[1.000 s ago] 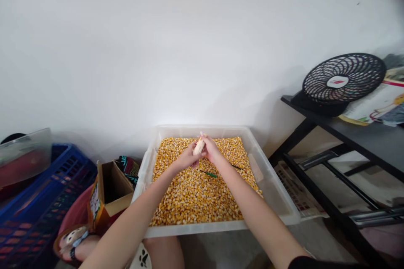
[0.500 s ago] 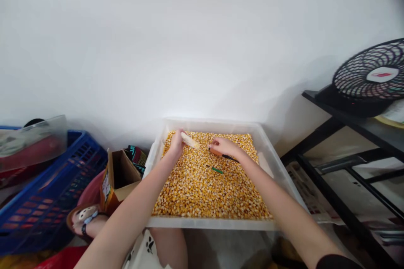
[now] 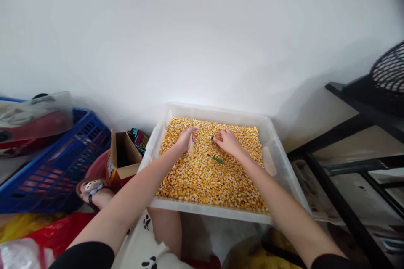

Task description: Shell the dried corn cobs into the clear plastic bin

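Observation:
My left hand [image 3: 187,138] is closed round a corn cob [image 3: 191,148], pale and nearly bare, its lower end pointing down toward the kernels. My right hand [image 3: 229,141] is closed on a tool with an orange and black handle [image 3: 216,138]. Most of that tool is hidden by the fingers, so its kind is unclear. Both hands are over a white plastic tub [image 3: 214,209] holding a thick layer of loose yellow corn kernels [image 3: 208,180]. On the kernels, below and between the hands, lies a small green-handled tool [image 3: 217,159] with a thin dark end.
A blue plastic basket [image 3: 59,168] and an open cardboard box [image 3: 124,151] stand left of the tub. To the right is a black metal rack [image 3: 331,189] with a black fan [image 3: 391,67] on it. Behind the tub rises a white wall [image 3: 202,38].
The cob in my left hand has swung from pointing right to pointing downward. My right hand keeps its grip on the tool, now more covered. The view has shifted, pushing the fan toward the right edge.

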Motion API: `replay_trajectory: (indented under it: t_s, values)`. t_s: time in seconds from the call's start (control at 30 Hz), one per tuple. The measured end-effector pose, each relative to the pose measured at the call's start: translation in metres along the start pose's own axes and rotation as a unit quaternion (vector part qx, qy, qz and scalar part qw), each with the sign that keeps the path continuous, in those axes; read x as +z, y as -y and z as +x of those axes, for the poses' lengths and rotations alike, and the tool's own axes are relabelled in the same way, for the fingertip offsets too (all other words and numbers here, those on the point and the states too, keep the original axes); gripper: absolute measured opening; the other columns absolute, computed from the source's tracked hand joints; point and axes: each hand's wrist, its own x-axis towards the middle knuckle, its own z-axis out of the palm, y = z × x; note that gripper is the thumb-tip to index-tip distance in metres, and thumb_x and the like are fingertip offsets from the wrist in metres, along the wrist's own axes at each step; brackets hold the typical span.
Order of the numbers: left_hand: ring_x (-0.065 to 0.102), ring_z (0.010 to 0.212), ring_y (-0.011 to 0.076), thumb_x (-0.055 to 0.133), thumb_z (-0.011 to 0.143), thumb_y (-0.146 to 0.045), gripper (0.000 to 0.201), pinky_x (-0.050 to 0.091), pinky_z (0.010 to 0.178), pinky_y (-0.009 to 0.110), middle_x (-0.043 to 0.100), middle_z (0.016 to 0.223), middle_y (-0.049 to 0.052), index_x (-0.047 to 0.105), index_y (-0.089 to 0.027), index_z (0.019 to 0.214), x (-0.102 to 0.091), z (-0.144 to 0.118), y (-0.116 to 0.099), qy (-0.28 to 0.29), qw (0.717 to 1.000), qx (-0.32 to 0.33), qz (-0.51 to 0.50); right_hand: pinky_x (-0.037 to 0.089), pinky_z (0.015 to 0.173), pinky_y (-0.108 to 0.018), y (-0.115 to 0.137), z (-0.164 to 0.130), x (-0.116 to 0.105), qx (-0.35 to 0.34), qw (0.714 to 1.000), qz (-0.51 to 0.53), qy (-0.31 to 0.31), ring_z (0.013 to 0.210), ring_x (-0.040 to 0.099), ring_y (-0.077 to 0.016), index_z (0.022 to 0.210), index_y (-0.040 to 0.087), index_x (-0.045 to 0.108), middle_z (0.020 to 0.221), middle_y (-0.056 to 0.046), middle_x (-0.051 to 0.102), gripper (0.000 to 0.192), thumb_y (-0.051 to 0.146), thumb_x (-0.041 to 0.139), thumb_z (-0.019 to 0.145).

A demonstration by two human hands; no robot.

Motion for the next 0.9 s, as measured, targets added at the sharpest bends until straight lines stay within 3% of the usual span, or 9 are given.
replay_trajectory:
  t_s: [0.2,0.27,0.33,0.4,0.47,0.57,0.63,0.77,0.9]
  values:
    - [0.035,0.031,0.0076,0.054,0.069,-0.038,0.026,0.033,0.037,0.021,0.035,0.037,-0.006,0.045,-0.017,0.057,-0.004,0.001,0.005,0.005,0.999,-0.041,0.002,0.037,0.075,-0.029,-0.006,-0.001,-0.001,-0.017,0.998,-0.018,0.054,0.085,0.053,-0.0213,0.078,0.014,0.058,0.085,-0.011,0.061,0.027,0.039,0.049,0.077]
    - [0.035,0.031,0.0081,0.053,0.07,-0.036,0.027,0.034,0.038,0.022,0.036,0.037,-0.005,0.042,-0.018,0.054,-0.004,0.0,0.006,0.007,0.999,-0.041,-0.003,0.038,0.072,-0.029,-0.006,0.0,-0.007,-0.014,0.999,0.036,0.037,0.079,0.055,-0.0198,0.076,0.014,0.057,0.081,-0.01,0.062,0.026,0.039,0.049,0.076]
    - [0.036,0.031,0.0081,0.055,0.07,-0.035,0.027,0.035,0.039,0.023,0.037,0.038,-0.005,0.042,-0.018,0.053,-0.003,-0.001,0.005,0.0,0.999,-0.038,-0.006,0.041,0.069,-0.029,-0.004,0.003,-0.017,0.002,0.988,0.156,-0.001,0.075,0.056,-0.0175,0.081,0.015,0.056,0.08,-0.008,0.062,0.028,0.041,0.051,0.075]
    - [0.036,0.031,0.0079,0.055,0.07,-0.037,0.028,0.036,0.04,0.023,0.038,0.038,-0.005,0.043,-0.018,0.053,-0.001,-0.003,0.004,-0.006,0.999,-0.038,-0.009,0.044,0.067,-0.027,0.002,0.005,-0.03,0.01,0.943,0.329,-0.04,0.072,0.057,-0.0151,0.089,0.016,0.053,0.082,-0.005,0.062,0.033,0.043,0.056,0.07]
    - [0.037,0.032,0.0081,0.052,0.072,-0.043,0.033,0.036,0.04,0.023,0.039,0.039,-0.004,0.045,-0.017,0.052,0.0,-0.005,0.001,0.007,0.999,-0.043,-0.014,0.046,0.061,-0.026,0.012,0.005,-0.045,0.022,0.871,0.488,-0.058,0.064,0.056,-0.0125,0.094,0.017,0.05,0.076,0.0,0.06,0.04,0.043,0.061,0.066]
    - [0.04,0.033,0.0089,0.043,0.075,-0.051,0.041,0.036,0.041,0.023,0.039,0.039,-0.002,0.048,-0.017,0.052,0.004,-0.007,-0.001,0.048,0.997,-0.055,-0.021,0.047,0.053,-0.025,0.031,0.004,-0.062,0.067,0.766,0.635,-0.077,0.053,0.053,-0.0107,0.087,0.018,0.05,0.062,0.004,0.054,0.033,0.042,0.061,0.066]
    - [0.042,0.035,0.009,0.047,0.074,-0.05,0.04,0.036,0.042,0.023,0.042,0.041,-0.002,0.049,-0.017,0.053,0.007,-0.007,0.0,0.05,0.997,-0.057,-0.013,0.046,0.051,-0.024,0.046,0.006,-0.068,0.057,0.715,0.693,-0.072,0.057,0.056,-0.0109,0.082,0.019,0.048,0.065,0.004,0.056,0.03,0.036,0.064,0.063]
    - [0.042,0.035,0.0096,0.055,0.071,-0.042,0.032,0.033,0.041,0.024,0.044,0.041,-0.002,0.045,-0.018,0.051,0.01,-0.004,0.007,0.019,0.998,-0.058,0.002,0.044,0.05,-0.02,0.076,0.019,-0.065,-0.004,0.679,0.728,-0.089,0.049,0.051,-0.0069,0.077,0.022,0.042,0.055,0.009,0.049,0.027,0.029,0.065,0.063]
    - [0.038,0.032,0.0098,0.052,0.073,-0.045,0.033,0.03,0.04,0.025,0.039,0.038,-0.004,0.046,-0.019,0.053,0.008,0.001,0.011,-0.021,0.999,-0.044,-0.006,0.041,0.042,-0.019,0.099,0.035,-0.057,-0.031,0.699,0.711,-0.071,0.042,0.046,-0.0067,0.072,0.022,0.042,0.049,0.009,0.046,0.025,0.034,0.063,0.066]
